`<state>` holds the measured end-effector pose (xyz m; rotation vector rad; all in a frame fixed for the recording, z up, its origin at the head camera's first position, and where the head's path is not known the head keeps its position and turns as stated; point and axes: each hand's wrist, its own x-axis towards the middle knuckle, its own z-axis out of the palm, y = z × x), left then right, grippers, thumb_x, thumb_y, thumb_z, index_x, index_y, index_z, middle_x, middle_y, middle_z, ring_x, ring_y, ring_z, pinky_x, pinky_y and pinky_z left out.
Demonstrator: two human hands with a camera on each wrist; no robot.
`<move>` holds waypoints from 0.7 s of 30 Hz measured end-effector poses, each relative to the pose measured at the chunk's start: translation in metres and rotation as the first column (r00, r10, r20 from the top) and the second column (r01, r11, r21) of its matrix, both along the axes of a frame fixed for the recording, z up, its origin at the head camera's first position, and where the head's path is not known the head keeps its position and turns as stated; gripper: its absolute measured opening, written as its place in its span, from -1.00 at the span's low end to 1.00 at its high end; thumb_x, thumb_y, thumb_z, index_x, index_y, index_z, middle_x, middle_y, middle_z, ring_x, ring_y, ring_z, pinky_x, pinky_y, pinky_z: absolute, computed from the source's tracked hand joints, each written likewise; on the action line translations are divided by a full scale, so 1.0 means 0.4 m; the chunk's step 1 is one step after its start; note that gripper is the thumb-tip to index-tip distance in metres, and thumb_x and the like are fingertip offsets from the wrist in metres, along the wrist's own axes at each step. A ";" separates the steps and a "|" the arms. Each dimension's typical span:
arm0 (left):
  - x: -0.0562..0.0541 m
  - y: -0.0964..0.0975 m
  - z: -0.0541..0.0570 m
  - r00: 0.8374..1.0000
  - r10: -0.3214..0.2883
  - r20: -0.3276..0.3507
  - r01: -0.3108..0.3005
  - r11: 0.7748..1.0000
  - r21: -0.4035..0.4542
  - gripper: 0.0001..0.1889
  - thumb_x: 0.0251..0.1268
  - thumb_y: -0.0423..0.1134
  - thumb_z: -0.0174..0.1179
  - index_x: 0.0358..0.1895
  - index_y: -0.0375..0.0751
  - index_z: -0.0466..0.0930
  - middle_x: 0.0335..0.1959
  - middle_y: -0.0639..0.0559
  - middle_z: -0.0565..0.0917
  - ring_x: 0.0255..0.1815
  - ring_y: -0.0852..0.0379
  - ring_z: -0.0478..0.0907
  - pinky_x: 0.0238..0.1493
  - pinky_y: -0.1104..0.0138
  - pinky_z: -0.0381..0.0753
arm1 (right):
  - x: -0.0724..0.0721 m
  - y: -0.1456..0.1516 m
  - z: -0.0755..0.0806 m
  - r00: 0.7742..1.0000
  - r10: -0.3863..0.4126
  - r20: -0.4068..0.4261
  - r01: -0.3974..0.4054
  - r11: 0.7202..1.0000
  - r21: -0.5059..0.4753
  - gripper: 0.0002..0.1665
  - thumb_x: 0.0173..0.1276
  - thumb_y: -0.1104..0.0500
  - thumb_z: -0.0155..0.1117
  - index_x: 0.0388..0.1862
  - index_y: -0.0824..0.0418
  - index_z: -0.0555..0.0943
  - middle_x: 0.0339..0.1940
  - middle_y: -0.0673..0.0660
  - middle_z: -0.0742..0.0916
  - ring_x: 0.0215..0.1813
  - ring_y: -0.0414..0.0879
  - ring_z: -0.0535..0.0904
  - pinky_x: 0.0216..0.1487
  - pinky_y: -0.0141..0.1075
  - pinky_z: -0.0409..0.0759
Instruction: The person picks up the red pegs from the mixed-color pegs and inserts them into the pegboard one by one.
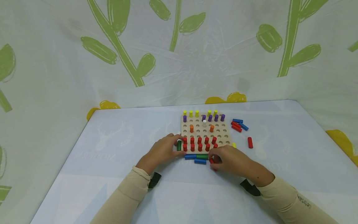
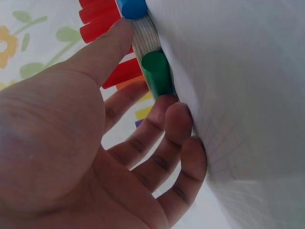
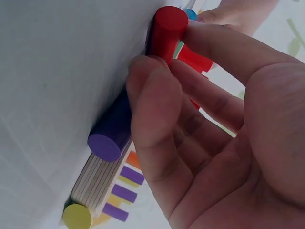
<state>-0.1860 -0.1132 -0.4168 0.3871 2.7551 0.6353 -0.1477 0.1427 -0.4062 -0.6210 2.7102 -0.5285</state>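
A wooden pegboard (image 1: 205, 152) lies on the table with two rows of upright red pegs (image 1: 199, 140) near its front. My left hand (image 1: 162, 151) holds the board's front left corner, thumb at the front edge, fingers bent along the left side. A green peg (image 2: 157, 71) lies there, right at those fingertips. In front of the board, my right hand (image 1: 233, 160) pinches a loose red peg (image 3: 167, 36) between thumb and fingers. Blue pegs (image 1: 200, 161) and another green peg (image 1: 202, 156) lie by the front edge. A purple peg (image 3: 109, 138) lies beneath the right hand, hidden in the head view.
Yellow pegs (image 1: 191, 113), purple pegs (image 1: 210, 118), orange pegs (image 1: 191, 128) and a white peg (image 1: 204, 123) stand farther back. Right of the board lie loose blue pegs (image 1: 237, 120) and red pegs (image 1: 250, 142). A yellow peg (image 1: 234, 145) sits by its right side.
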 end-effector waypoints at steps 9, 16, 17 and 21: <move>0.002 -0.001 -0.002 1.000 0.006 0.002 -0.006 1.000 0.008 -0.30 0.12 0.12 0.45 0.35 0.07 0.48 -0.10 0.08 0.60 -0.15 0.13 0.53 -0.05 0.22 0.64 | 0.003 0.004 0.001 0.999 0.033 0.033 -0.031 0.999 -0.043 -0.70 0.15 0.06 0.57 -0.15 0.03 0.71 -0.53 -0.16 0.59 -0.39 -0.26 0.49 -0.40 -0.46 0.52; 0.003 0.000 0.000 1.000 0.008 0.000 -0.008 1.000 0.001 -0.29 0.12 0.12 0.45 0.36 0.07 0.47 -0.09 0.07 0.60 -0.14 0.13 0.53 -0.04 0.21 0.65 | 0.002 0.011 0.013 0.998 0.049 0.048 -0.045 0.996 -0.073 -0.72 0.15 0.08 0.57 -0.20 -0.03 0.65 -0.47 -0.17 0.61 -0.34 -0.25 0.51 -0.35 -0.47 0.56; 0.003 0.000 0.000 1.000 0.008 -0.001 -0.008 1.000 0.000 -0.29 0.12 0.13 0.45 0.36 0.07 0.47 -0.09 0.07 0.60 -0.14 0.13 0.53 -0.04 0.21 0.65 | 0.002 0.013 0.016 0.998 0.050 0.045 -0.046 0.996 -0.079 -0.72 0.16 0.09 0.57 -0.20 -0.04 0.64 -0.47 -0.18 0.61 -0.33 -0.25 0.51 -0.34 -0.48 0.56; 0.003 0.001 0.001 1.000 0.008 -0.001 -0.008 1.000 0.003 -0.29 0.12 0.12 0.45 0.36 0.06 0.47 -0.09 0.07 0.60 -0.14 0.13 0.53 -0.04 0.21 0.65 | 0.002 0.021 0.031 0.998 0.054 0.014 -0.052 0.993 -0.109 -0.70 0.17 0.13 0.55 -0.15 -0.02 0.65 -0.44 -0.18 0.64 -0.32 -0.25 0.53 -0.32 -0.49 0.58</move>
